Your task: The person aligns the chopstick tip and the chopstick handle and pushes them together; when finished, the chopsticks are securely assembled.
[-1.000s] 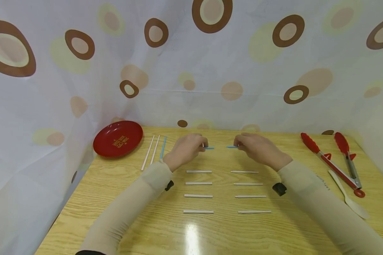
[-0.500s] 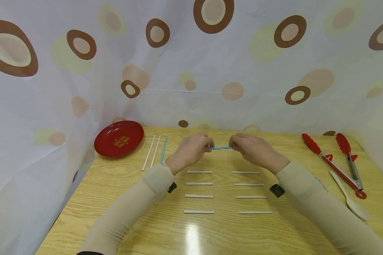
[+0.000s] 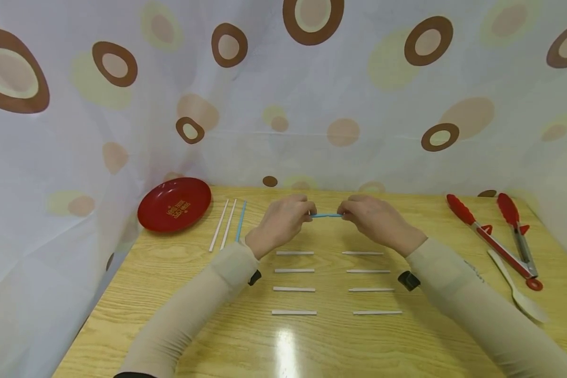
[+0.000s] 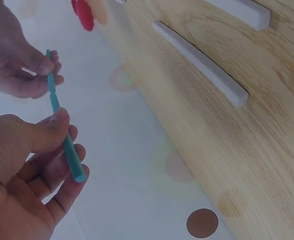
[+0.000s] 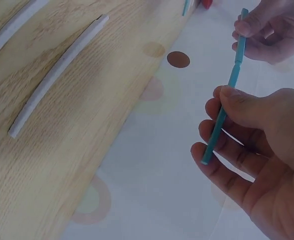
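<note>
Far middle: blue pieces meet end-to-end, left-right
Left hand: pinching left piece
Right hand: pinching right piece

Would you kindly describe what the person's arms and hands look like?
The left sleeve and right sleeve are long and cream; the right has dark lettering, too small to read. A small black device shows at each wrist. The left hand and right hand are gloveless.

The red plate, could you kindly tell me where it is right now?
In the head view, the red plate sits at the back left of the table, just left of two white sticks and a blue stick.
</note>
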The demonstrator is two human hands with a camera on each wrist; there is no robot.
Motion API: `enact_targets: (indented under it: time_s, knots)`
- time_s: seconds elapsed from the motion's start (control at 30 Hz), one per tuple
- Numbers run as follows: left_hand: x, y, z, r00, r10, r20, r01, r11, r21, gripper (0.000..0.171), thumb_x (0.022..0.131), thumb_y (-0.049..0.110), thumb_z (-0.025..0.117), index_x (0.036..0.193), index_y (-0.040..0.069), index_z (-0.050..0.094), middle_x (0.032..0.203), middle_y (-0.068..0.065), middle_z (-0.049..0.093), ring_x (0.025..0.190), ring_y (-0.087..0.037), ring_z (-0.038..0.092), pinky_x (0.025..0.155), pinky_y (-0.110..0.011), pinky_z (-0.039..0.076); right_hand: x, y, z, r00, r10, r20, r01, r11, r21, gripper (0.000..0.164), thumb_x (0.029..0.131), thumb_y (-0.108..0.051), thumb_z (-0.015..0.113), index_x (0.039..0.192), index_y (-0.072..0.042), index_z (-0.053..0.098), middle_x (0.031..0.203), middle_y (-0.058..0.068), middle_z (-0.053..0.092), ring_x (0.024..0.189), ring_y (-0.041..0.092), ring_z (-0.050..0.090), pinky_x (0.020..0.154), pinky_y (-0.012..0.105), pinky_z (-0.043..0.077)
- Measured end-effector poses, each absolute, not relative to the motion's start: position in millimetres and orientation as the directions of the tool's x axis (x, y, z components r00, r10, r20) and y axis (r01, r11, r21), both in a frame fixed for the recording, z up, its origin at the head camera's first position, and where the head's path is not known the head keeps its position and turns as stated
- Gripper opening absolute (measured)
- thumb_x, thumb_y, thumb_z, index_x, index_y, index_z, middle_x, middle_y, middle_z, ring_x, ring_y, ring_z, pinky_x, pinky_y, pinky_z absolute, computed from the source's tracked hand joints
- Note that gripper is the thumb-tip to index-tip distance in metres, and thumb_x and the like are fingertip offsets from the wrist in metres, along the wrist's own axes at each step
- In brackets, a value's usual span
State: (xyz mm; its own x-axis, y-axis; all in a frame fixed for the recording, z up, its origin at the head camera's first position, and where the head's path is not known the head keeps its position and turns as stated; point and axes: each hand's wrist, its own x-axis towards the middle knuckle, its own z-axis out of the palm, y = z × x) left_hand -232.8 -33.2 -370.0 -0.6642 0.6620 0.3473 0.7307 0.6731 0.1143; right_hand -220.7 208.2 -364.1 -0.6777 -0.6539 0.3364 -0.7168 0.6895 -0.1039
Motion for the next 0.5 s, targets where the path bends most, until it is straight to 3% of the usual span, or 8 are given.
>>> enact_targets:
  time_s: [0.17, 0.5]
  knots:
    - [-234.2, -33.2, -370.6, -0.664, 0.678, 0.316, 0.735, 0.669, 0.109, 0.01, 0.094, 0.016, 0.069, 0.103, 0.015, 0.073, 0.092, 0.001, 0.066, 0.077, -0.011, 0.063, 0.06, -0.02, 0.049, -219.8, 206.4, -363.0, -0.678, -0.65, 0.343, -0.71, 0.701, -0.075, 0.01, 0.086, -0.002, 0.076, 0.096, -0.003, 0.074, 0.088, 0.006, 0.066, 0.077, 0.022, 0.065, 0.066, 0.034, 0.055]
    - [-236.3, -35.8, -370.0, -0.615, 0.717, 0.328, 0.78, 0.613, 0.124, 0.012, 0.094, 0.01, 0.068, 0.103, 0.012, 0.077, 0.093, 0.0, 0.067, 0.084, -0.014, 0.065, 0.07, -0.024, 0.053, -220.0, 201.6, -363.2, -0.598, -0.692, 0.404, -0.772, 0.633, -0.058, 0.009, 0.084, 0.004, 0.076, 0.091, -0.002, 0.074, 0.083, 0.006, 0.063, 0.072, 0.021, 0.063, 0.064, 0.033, 0.054]
